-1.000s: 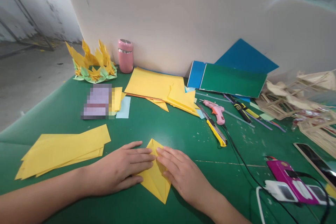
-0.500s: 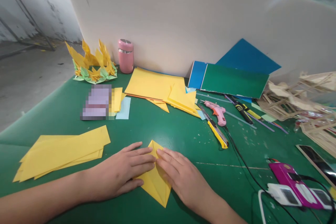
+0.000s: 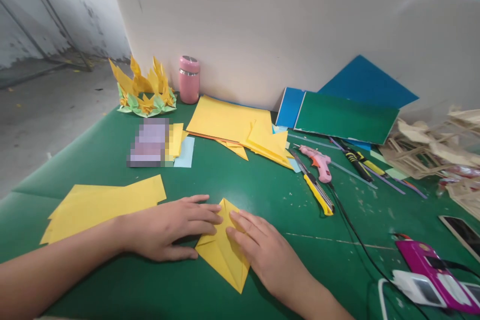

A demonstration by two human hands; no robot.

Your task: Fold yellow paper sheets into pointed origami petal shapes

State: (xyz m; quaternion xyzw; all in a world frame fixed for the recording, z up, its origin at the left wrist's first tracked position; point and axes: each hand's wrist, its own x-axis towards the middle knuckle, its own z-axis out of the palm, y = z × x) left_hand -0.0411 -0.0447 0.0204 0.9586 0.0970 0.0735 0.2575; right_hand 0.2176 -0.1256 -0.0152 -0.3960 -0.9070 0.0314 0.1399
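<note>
A folded yellow sheet of paper (image 3: 224, 255), shaped like a long kite with creases along it, lies flat on the green table (image 3: 157, 290). My left hand (image 3: 176, 227) rests at its left side, fingers stretched out and fingertips on the upper left edge. Across the paper's right side lies my right hand (image 3: 258, 245), its fingers extended and flat on the surface. Neither hand is closed round the paper. Left of my left hand is a stack of yellow paper sheets (image 3: 97, 205), partly covered by my forearm.
Behind are a paper crown (image 3: 146, 92), a pink flask (image 3: 189, 80) and yellow sheets (image 3: 225, 117). To the right lie a yellow utility knife (image 3: 318, 194), a pink glue gun (image 3: 318, 162) with its cable, a magenta power strip (image 3: 431, 270) and a phone (image 3: 463, 235).
The view has shifted slightly left, so things appear further right. My left fingers have drawn back a little toward the paper's left edge, uncovering more of its fold.
</note>
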